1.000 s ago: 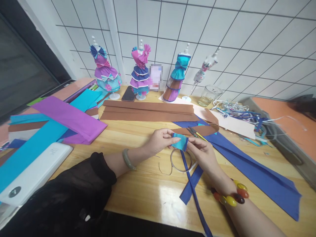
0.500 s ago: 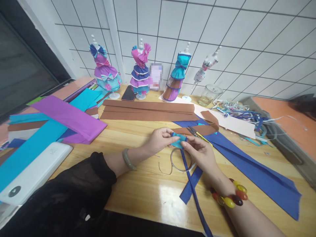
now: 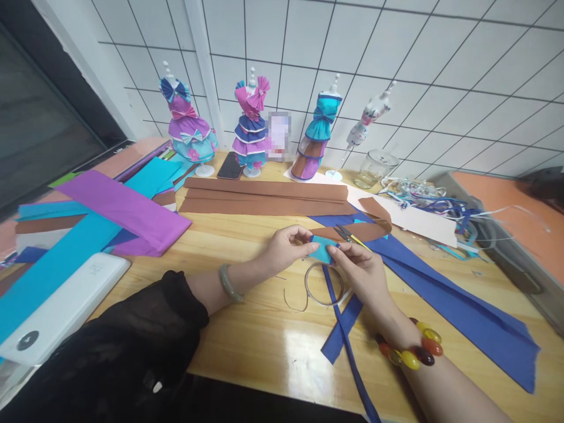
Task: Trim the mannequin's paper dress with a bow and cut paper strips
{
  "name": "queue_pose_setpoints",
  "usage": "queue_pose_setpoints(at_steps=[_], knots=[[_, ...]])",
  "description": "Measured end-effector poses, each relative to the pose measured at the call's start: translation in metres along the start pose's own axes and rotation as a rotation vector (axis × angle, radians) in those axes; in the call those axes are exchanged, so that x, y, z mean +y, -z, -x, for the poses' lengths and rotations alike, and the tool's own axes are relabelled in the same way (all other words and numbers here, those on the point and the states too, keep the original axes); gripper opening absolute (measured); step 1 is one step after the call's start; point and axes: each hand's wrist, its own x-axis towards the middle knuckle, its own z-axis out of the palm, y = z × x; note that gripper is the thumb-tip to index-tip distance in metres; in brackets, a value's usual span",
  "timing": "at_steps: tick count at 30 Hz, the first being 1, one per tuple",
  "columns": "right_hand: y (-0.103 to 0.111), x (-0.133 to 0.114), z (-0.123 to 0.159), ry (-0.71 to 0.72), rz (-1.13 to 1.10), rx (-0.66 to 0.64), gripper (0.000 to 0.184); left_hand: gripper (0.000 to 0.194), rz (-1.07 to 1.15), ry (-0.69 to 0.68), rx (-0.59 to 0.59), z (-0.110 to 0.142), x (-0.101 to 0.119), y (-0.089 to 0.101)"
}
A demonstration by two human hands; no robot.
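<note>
White power bank [image 3: 66, 308]: lay at the left, partly on turquoise cloth [image 3: 57, 264].
Purple cloth [image 3: 123, 208]: rested folded across the turquoise cloth.
Dressed mannequin [image 3: 189, 126]: stood upright in a bow-trimmed miniature gown, well behind the hands.
Brown fabric [image 3: 264, 198]: stretched sideways across the table [image 3: 247, 346].
Left hand [image 3: 288, 249]: pinched one end of the turquoise fabric piece [image 3: 322, 249] between thumb and fingers, a bangle [image 3: 230, 284] at the wrist.
Turquoise fabric piece: was held between both hands, above the table, with dark blue at its ends.
Yellow-handled snips [image 3: 346, 233]: lay just beyond the right hand [image 3: 356, 267], partly hidden.
Right hand: pinched the fabric piece's other end, thumb on top, a beaded bracelet [image 3: 411, 359] at the wrist.
Ribbon tangle [image 3: 423, 194]: sat near the far right.
Wide blue fabric [image 3: 453, 311]: ran diagonally to the table's right side.
</note>
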Motion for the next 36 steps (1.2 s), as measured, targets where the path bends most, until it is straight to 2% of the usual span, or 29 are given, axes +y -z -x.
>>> queue_pose_setpoints(at_steps=[2,6,8,14,22,29,36], knots=[[0.0006,0.0016,-0.0003,0.015,0.010,-0.001,0.020,0.033,0.055,0.015,-0.020,-0.0001,0.0012,-0.0004],[0.0015,0.0038,-0.0007,0.024,0.000,-0.010,0.018,0.044,0.187,0.141,-0.099,0.0000,0.0061,-0.0022],[0.0014,0.0042,-0.0008,0.022,-0.014,-0.026,0.016,0.042,0.195,0.166,-0.110,-0.0004,0.0070,-0.0025],[0.0011,0.0045,-0.0010,0.020,0.004,-0.036,0.017,0.033,0.158,0.122,-0.076,-0.0022,0.0033,-0.0008],[-0.0003,0.0061,-0.0020,-0.024,0.006,-0.061,0.024,0.029,0.087,0.066,-0.091,-0.0019,0.0004,0.0031],[-0.0027,0.0074,-0.0035,-0.039,-0.100,-0.077,0.025,0.028,0.086,0.093,-0.106,-0.0015,0.0001,0.0011],[-0.0017,0.0043,-0.0038,-0.064,-0.058,-0.092,0.021,0.027,0.066,0.073,-0.079,-0.0009,0.0018,-0.0001]])
